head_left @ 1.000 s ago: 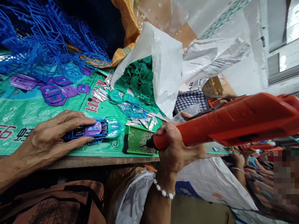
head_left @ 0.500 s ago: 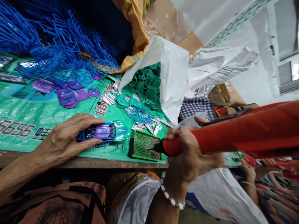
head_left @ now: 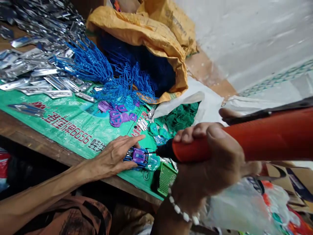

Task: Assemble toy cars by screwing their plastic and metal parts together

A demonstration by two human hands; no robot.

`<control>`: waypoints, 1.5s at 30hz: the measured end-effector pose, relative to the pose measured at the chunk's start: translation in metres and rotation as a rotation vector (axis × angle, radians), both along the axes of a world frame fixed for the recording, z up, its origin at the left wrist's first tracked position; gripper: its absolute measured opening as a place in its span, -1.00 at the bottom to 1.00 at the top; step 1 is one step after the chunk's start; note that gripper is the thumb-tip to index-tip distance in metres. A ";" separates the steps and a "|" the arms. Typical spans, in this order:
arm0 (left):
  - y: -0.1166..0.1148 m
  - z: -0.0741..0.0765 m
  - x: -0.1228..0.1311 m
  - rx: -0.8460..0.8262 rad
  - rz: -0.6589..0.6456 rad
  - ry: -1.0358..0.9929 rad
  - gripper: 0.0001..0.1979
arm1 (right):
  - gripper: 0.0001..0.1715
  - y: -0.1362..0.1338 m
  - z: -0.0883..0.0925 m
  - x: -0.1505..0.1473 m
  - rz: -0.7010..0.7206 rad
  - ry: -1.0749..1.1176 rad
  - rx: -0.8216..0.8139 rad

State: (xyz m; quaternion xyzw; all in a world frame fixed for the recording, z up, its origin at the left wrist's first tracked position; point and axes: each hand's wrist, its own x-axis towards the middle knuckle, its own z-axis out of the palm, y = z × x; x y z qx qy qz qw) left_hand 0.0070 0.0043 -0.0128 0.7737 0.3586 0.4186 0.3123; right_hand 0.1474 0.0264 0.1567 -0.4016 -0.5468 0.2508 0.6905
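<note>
My left hand (head_left: 119, 153) grips a toy car (head_left: 139, 156) by its rear, thumb and fingers on either side of its blue frame. The car has a purple roof panel and a teal front, and it lies on the green sheet. In my right hand (head_left: 210, 156) is a red electric screwdriver (head_left: 266, 133), held level with its dark tip pointing left. The thin bit reaches to the car's front part; whether it touches a screw there I cannot make out. Just below the tip is a green screw tray (head_left: 167, 179) with a perforated grid, partly behind my right hand.
Silver parts (head_left: 36, 71) lie heaped at the left. Blue lattice frames (head_left: 122, 78) spill from an orange sack (head_left: 146, 32). Purple panels (head_left: 117, 116) lie nearby. A white bag (head_left: 207, 93) holds green parts (head_left: 182, 116). The wooden table edge (head_left: 61, 155) runs along the front.
The screwdriver's tip has gone from the screw tray to the toy car's front. My left hand still holds the car. The view has swung left, showing more silver parts.
</note>
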 end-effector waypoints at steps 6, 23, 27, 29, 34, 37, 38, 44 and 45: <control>-0.004 -0.009 0.002 -0.048 -0.025 -0.072 -0.13 | -0.65 0.011 -0.010 -0.021 0.056 0.039 0.068; -0.002 -0.004 0.003 -0.086 -0.051 -0.148 -0.11 | -0.45 0.011 -0.014 -0.020 0.048 0.103 -0.067; -0.002 -0.004 0.003 -0.087 -0.049 -0.147 -0.11 | -0.44 0.010 -0.017 -0.018 0.064 0.117 -0.085; -0.002 -0.002 0.003 -0.091 -0.047 -0.146 -0.11 | -0.48 0.010 -0.017 -0.018 0.066 0.111 -0.075; -0.002 0.001 0.003 -0.083 -0.049 -0.126 -0.12 | -0.50 0.007 -0.018 -0.018 0.099 0.074 -0.065; -0.002 0.003 0.003 -0.075 -0.056 -0.128 -0.17 | -0.49 0.006 -0.018 -0.017 0.158 0.046 -0.090; -0.001 0.003 0.003 -0.077 -0.058 -0.128 -0.17 | -0.51 0.006 -0.018 -0.016 0.179 0.036 -0.105; 0.000 0.003 0.003 -0.098 -0.069 -0.139 -0.18 | -0.62 0.007 -0.020 -0.014 0.261 -0.024 -0.106; 0.000 0.002 0.003 -0.100 -0.068 -0.143 -0.18 | -0.61 0.007 -0.021 -0.014 0.250 -0.043 -0.110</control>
